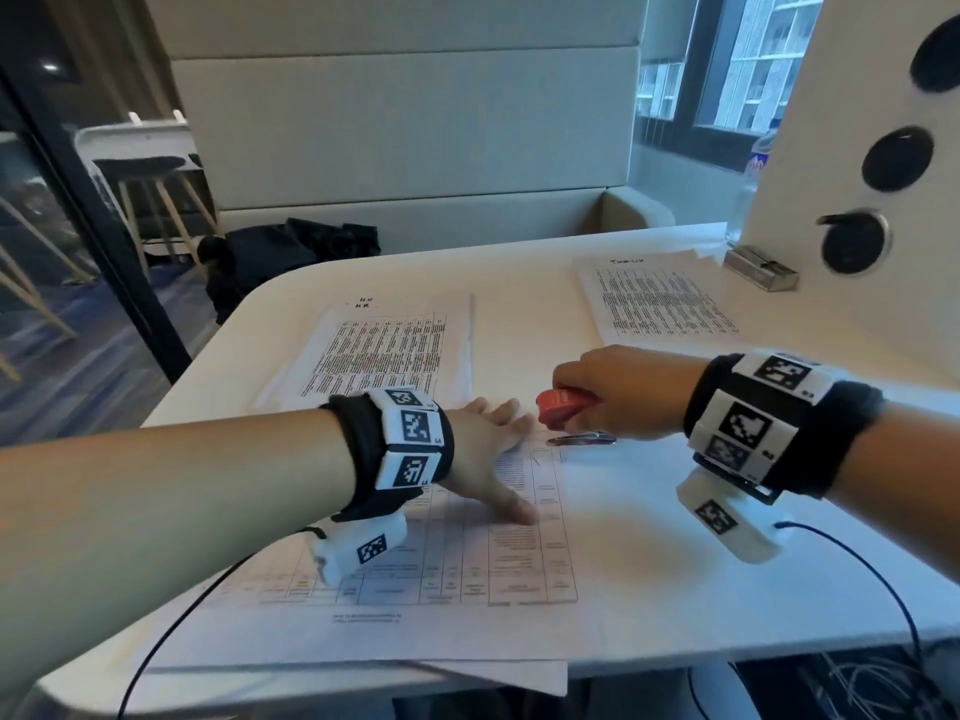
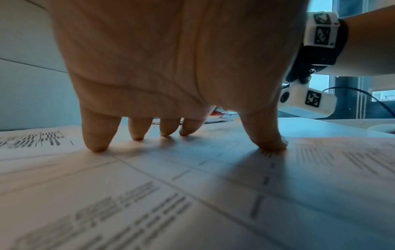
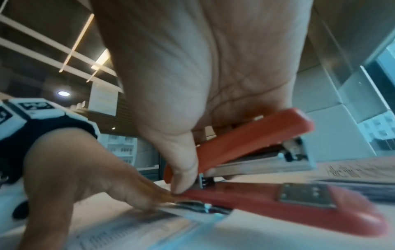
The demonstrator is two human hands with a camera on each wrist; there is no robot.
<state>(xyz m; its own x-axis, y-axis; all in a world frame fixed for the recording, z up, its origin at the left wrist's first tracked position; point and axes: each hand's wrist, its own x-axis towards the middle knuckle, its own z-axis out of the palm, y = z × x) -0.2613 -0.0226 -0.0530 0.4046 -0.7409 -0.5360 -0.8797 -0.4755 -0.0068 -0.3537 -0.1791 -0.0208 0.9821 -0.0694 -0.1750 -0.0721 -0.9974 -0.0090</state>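
So the table [image 1: 649, 589] has three lots of paper on it: nearest stack [image 1: 467, 563] right in front, second sheet [image 1: 384, 356] just behind it toward the left, third stack [image 1: 660, 298] off at the far right. The left hand [image 1: 488, 449] rests on the nearest stack, and just right of it the right hand [image 1: 618, 392] holds the stapler [image 1: 558, 407] at that stack's far corner. A small box [image 1: 761, 267] sits right of the third stack, and a bag [image 1: 291, 252] lies on the bench [image 1: 467, 226] behind the table.
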